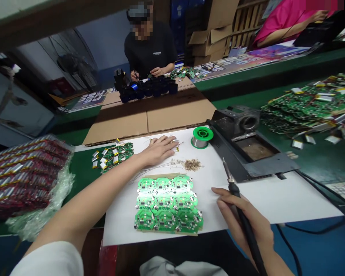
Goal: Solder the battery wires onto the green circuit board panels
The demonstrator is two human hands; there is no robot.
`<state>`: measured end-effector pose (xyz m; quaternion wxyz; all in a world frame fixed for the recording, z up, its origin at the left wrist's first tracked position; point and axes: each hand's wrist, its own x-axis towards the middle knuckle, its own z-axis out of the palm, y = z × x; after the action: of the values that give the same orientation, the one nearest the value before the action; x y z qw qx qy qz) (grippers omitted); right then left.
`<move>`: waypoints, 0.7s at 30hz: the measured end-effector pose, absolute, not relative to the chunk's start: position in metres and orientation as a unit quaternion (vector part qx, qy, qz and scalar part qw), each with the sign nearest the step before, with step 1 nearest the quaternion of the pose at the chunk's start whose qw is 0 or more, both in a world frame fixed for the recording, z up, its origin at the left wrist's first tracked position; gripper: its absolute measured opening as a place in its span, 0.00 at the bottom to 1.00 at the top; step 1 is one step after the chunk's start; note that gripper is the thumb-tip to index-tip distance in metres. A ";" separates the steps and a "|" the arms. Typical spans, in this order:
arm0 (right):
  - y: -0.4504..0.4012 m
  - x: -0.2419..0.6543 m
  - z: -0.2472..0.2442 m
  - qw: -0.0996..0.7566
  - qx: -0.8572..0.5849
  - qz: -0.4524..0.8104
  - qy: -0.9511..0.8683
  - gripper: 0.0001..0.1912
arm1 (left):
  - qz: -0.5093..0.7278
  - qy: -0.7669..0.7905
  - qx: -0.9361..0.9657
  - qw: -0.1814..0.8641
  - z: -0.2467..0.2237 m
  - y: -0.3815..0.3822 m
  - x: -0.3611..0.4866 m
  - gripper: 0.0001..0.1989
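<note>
My left hand (160,150) lies flat with its fingers spread on the white sheet (117,207), over thin wires and beside a small battery cell. My right hand (244,218) holds a black soldering iron (241,203), its tip pointing up and away from me. Between my arms a panel of green circuit boards (168,203) lies on the sheet. Just beyond it is a pile of small brown bits (192,165). A green spool of solder wire (202,137) stands to the right of my left hand.
A soldering station (247,145) sits at the right, with stacked boards (313,101) behind it. Wrapped battery cells (25,172) are piled at the left, near smaller boards (115,155). Cardboard (149,115) lies ahead; a person (151,50) works beyond it.
</note>
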<state>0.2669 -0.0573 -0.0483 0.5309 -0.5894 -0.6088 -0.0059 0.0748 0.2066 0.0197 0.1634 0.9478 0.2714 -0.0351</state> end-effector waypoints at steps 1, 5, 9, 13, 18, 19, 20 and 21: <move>-0.057 0.267 -0.048 0.529 -0.592 -0.008 -0.608 0.04 | -0.035 0.278 0.945 0.168 0.020 0.203 0.067 0.26; -0.057 0.267 -0.049 0.532 -0.585 -0.010 -0.612 0.06 | -0.025 0.310 0.932 0.185 0.025 0.189 0.043 0.24; -0.056 0.267 -0.049 0.534 -0.582 -0.003 -0.613 0.06 | 0.022 0.347 0.920 0.183 0.039 0.182 0.043 0.17; -0.056 0.266 -0.047 0.534 -0.582 -0.005 -0.614 0.06 | 0.083 0.388 0.900 0.179 0.048 0.183 0.075 0.12; -0.057 0.264 -0.042 0.530 -0.594 -0.013 -0.605 0.06 | 0.075 0.415 0.877 0.230 0.039 0.192 0.129 0.10; -0.057 0.263 -0.041 0.532 -0.596 -0.013 -0.601 0.07 | 0.076 0.418 0.872 0.242 0.037 0.193 0.137 0.11; -0.058 0.263 -0.041 0.535 -0.596 -0.010 -0.599 0.07 | 0.080 0.419 0.868 0.253 0.037 0.194 0.141 0.12; -0.058 0.262 -0.042 0.539 -0.594 -0.007 -0.598 0.08 | 0.088 0.417 0.866 0.263 0.038 0.195 0.143 0.12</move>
<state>0.2625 -0.0578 -0.0415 0.5385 -0.5937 -0.5979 -0.0067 0.1429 0.1951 0.0383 0.2633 0.8656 0.4167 0.0882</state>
